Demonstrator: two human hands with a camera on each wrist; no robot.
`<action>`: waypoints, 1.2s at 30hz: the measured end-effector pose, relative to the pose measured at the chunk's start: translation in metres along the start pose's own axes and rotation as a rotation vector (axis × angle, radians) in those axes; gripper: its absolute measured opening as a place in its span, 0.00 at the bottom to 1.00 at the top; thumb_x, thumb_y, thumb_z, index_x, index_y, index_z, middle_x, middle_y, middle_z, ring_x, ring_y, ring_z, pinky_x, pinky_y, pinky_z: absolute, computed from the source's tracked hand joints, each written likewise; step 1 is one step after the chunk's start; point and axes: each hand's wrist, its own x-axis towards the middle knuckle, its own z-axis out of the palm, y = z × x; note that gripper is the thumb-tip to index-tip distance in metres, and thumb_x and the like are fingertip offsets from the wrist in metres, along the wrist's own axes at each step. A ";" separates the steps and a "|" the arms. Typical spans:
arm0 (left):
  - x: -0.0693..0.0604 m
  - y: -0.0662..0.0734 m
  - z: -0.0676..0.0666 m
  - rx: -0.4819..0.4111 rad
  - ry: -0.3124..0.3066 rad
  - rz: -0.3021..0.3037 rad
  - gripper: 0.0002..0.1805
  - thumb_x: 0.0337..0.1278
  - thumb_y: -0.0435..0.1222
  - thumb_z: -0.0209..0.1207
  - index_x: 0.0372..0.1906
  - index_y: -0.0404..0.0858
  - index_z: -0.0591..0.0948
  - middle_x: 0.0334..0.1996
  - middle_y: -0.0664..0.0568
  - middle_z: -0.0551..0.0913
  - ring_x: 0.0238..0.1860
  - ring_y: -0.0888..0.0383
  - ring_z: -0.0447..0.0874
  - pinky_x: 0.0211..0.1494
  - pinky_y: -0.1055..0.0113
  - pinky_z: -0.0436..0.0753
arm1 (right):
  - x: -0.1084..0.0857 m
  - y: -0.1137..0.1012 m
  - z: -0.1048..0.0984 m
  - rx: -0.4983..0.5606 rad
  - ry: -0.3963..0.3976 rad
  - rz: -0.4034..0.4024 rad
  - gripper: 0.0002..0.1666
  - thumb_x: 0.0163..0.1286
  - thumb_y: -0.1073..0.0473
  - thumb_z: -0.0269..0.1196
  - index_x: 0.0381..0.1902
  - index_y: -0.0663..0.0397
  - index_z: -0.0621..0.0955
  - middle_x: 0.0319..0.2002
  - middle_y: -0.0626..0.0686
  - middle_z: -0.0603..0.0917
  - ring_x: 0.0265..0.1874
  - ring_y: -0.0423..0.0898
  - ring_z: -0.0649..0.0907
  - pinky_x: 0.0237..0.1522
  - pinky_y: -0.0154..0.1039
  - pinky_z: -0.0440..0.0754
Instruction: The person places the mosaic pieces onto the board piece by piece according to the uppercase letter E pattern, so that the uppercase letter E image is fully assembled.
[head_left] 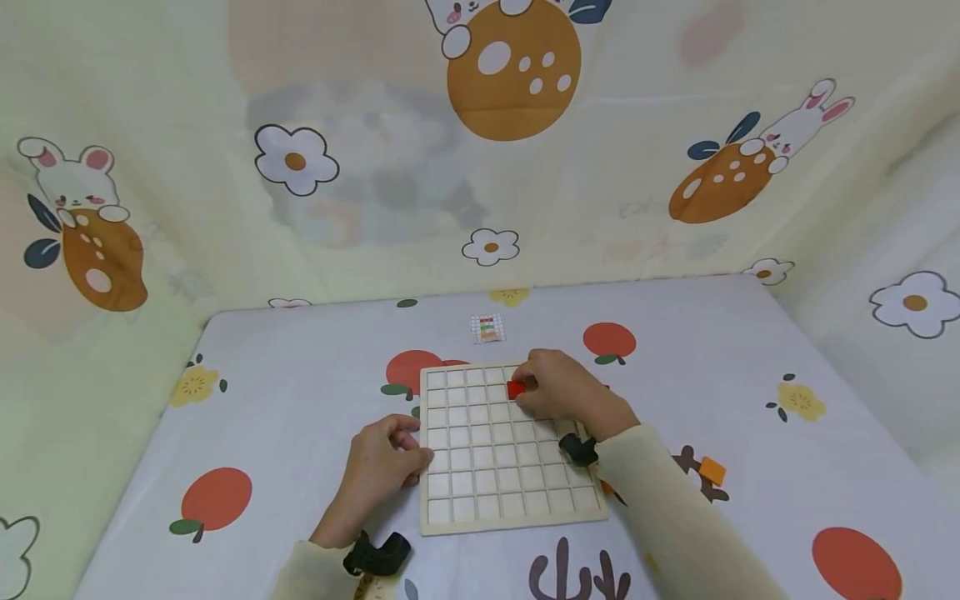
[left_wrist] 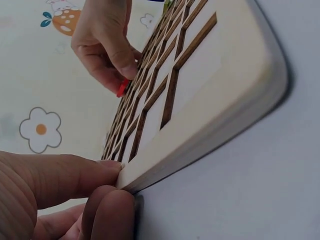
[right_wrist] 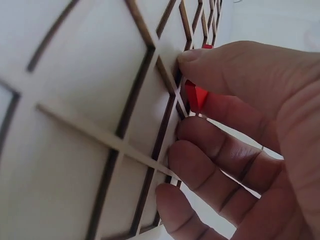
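A square wooden grid board (head_left: 480, 458) with pale cells and raised dividers lies flat on the table. My right hand (head_left: 562, 387) is over its far side, pinching a small red tile (head_left: 515, 390) between thumb and fingers. In the right wrist view the red tile (right_wrist: 196, 96) shows between the thumb and index finger, close against the dividers. My left hand (head_left: 382, 454) is at the board's left edge; in the left wrist view its thumb (left_wrist: 107, 172) presses on the rim and a curled finger sits against the side. The right forearm covers part of the board's right side.
Beyond the board lies a small card (head_left: 488, 328) printed with a coloured grid. An orange tile (head_left: 712, 472) lies right of the right forearm. The tablecloth (head_left: 315, 358) has fruit and plant prints, and a patterned curtain (head_left: 390, 250) hangs behind the table.
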 end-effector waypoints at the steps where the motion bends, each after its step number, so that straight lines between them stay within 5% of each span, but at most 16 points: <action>1: 0.000 0.000 0.000 0.004 -0.001 -0.001 0.22 0.53 0.29 0.74 0.54 0.32 0.83 0.30 0.49 0.79 0.19 0.59 0.79 0.24 0.70 0.80 | 0.000 0.001 0.000 -0.001 -0.002 0.001 0.15 0.66 0.59 0.69 0.51 0.49 0.90 0.34 0.48 0.77 0.36 0.47 0.76 0.35 0.39 0.75; 10: 0.000 0.001 0.000 0.002 0.011 -0.001 0.22 0.53 0.28 0.74 0.54 0.32 0.83 0.29 0.49 0.80 0.18 0.59 0.79 0.23 0.70 0.81 | 0.000 0.003 -0.002 0.000 -0.004 -0.043 0.15 0.67 0.60 0.71 0.51 0.52 0.90 0.35 0.48 0.79 0.37 0.46 0.77 0.36 0.38 0.77; 36: 0.001 -0.001 -0.001 -0.020 0.003 0.003 0.22 0.52 0.28 0.73 0.54 0.32 0.83 0.28 0.49 0.81 0.18 0.58 0.79 0.23 0.69 0.82 | -0.001 -0.002 -0.004 0.017 -0.026 -0.008 0.17 0.67 0.59 0.73 0.53 0.54 0.90 0.34 0.48 0.79 0.36 0.46 0.76 0.37 0.38 0.77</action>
